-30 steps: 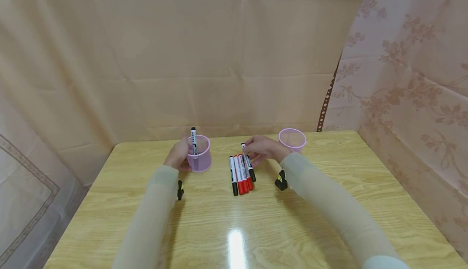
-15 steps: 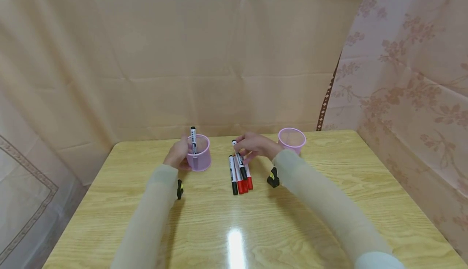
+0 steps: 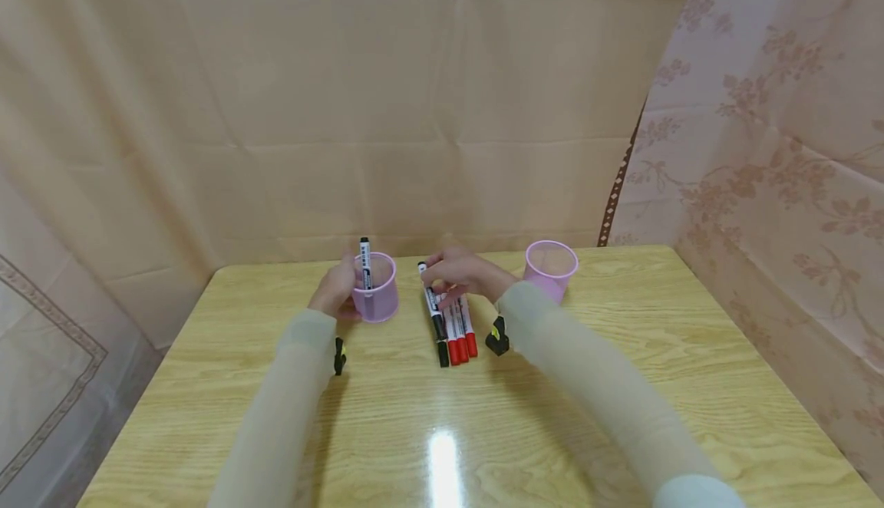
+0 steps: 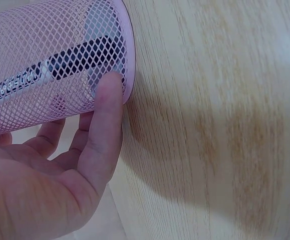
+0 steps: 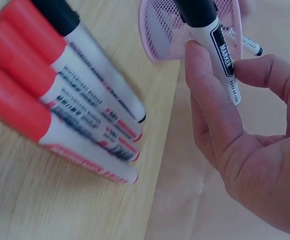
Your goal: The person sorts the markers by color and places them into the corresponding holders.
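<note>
My left hand (image 3: 336, 287) holds the side of a pink mesh pen holder (image 3: 376, 306) at the back left of the table. In the left wrist view its thumb lies along the mesh near the base, with the other fingers round the side. One black-and-white marker (image 3: 365, 256) leans inside that holder. My right hand (image 3: 464, 270) pinches a black-capped marker (image 5: 217, 50) between thumb and fingers, cap downward, above the row on the table. That row has red-capped markers (image 5: 22, 100) and one black-capped marker (image 5: 102, 65), lying side by side.
A second pink mesh pen holder (image 3: 552, 282) stands at the back right, behind my right forearm. The wooden table (image 3: 387, 416) ends at a beige cloth (image 3: 311, 109) hanging behind it. A floral cloth (image 3: 773, 170) hangs on the right.
My right hand has lifted the black-capped marker off the row's right side and carried it left across the other markers. My left hand has stayed at the left pen holder.
</note>
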Demonstrator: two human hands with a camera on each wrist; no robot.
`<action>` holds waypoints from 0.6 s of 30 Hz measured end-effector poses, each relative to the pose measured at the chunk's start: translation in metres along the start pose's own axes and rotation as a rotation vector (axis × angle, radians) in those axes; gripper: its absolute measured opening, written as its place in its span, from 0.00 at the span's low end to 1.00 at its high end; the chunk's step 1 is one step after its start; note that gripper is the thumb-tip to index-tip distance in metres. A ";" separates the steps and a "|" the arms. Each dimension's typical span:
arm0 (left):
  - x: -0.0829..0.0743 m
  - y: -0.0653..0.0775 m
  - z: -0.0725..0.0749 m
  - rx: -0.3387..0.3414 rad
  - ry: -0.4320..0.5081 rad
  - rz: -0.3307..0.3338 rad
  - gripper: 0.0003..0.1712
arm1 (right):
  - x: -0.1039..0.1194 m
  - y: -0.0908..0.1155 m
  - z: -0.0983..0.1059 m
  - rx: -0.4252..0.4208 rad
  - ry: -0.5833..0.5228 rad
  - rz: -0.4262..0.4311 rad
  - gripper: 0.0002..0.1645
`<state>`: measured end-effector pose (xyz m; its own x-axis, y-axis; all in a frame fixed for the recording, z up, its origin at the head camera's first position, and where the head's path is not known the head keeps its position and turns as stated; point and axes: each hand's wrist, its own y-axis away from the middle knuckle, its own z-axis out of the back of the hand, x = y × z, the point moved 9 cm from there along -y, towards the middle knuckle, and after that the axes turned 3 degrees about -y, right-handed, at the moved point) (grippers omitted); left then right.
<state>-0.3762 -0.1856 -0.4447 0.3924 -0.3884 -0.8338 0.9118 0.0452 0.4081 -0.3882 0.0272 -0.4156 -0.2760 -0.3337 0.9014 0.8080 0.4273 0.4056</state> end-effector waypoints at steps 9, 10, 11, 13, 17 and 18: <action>-0.001 0.000 0.000 -0.003 0.011 0.004 0.44 | 0.015 0.000 -0.012 0.002 -0.044 0.036 0.36; -0.001 0.000 0.000 -0.003 0.011 0.006 0.44 | 0.016 -0.001 -0.013 0.000 -0.052 0.040 0.36; 0.000 0.000 0.000 -0.003 0.011 0.007 0.44 | 0.017 -0.001 -0.015 0.001 -0.061 0.042 0.36; 0.000 0.000 0.001 -0.003 0.011 0.011 0.44 | 0.018 -0.003 -0.017 -0.003 -0.076 0.050 0.36; 0.001 0.000 0.001 -0.010 0.013 0.021 0.45 | 0.020 -0.005 -0.020 -0.011 -0.092 0.056 0.37; 0.001 0.000 0.001 -0.009 0.012 0.021 0.45 | 0.021 -0.005 -0.021 -0.014 -0.089 0.058 0.37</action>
<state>-0.3763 -0.1866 -0.4453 0.4132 -0.3760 -0.8294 0.9043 0.0617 0.4225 -0.3875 0.0003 -0.4017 -0.2729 -0.2323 0.9336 0.8311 0.4320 0.3504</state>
